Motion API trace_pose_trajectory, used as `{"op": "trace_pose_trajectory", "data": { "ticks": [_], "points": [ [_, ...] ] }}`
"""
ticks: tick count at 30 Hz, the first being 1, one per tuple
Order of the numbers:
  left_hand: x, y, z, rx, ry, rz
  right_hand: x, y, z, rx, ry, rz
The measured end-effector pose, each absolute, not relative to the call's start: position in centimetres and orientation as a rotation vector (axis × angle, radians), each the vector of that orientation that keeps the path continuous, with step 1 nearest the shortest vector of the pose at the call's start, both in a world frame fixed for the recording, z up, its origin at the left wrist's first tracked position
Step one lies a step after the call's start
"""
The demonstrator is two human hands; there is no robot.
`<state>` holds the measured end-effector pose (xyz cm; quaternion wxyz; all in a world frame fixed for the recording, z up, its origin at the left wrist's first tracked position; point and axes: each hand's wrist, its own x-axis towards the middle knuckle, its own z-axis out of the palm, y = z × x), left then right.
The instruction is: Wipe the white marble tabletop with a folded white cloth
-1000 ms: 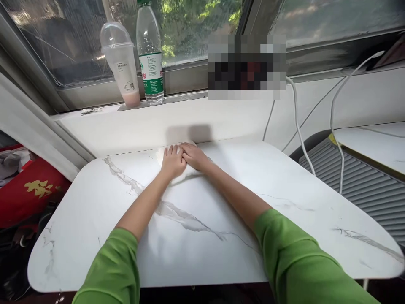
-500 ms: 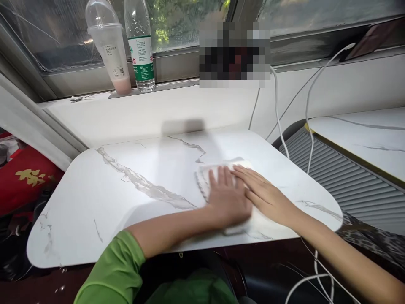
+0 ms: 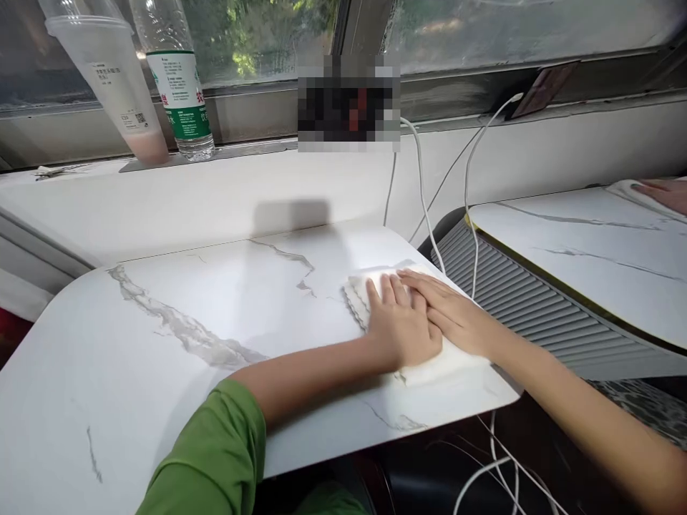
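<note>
A folded white cloth (image 3: 437, 365) with a scalloped edge lies on the white marble-patterned table (image 3: 215, 300), near its right end. Flat on top of the cloth rests my left hand (image 3: 402, 325), its fingers stretched out and a little apart. My right hand (image 3: 448, 311) lies flat against the left one, also on the cloth, with its fingers extended toward the far left. The two hands touch, and some right fingertips reach behind the left hand. Both palms cover much of the cloth.
On the window ledge stand a plastic cup (image 3: 115, 86) with pink drink and a water bottle (image 3: 179, 93). White cables (image 3: 421, 179) hang beside the table's right end. Beyond a grey ribbed panel (image 3: 515, 300), another person's hand (image 3: 663, 193) rests on a cloth on the neighbouring table.
Both hands and the cloth have slid right, closer to the table's right end. My view has turned right, bringing the other person's hand into sight.
</note>
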<state>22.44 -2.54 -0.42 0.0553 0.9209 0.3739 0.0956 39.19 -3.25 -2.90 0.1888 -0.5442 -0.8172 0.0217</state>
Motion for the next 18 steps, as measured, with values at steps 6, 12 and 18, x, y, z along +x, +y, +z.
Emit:
{"op": "trace_pose_trajectory", "data": {
  "ticks": [6,12,18],
  "points": [
    [22.6,7.8,-0.8,2.794,1.198,0.297,38.3,7.3,-2.9,-1.593,-2.261,-0.002],
    [20.5,14.8,-0.6,2.749,1.184,0.321,35.3,13.7,-2.8,-1.622,-2.18,-0.049],
    [19.5,13.7,-0.9,2.708,1.291,0.359,34.3,13.1,-2.8,-1.643,-2.121,-0.013]
  ]
}}
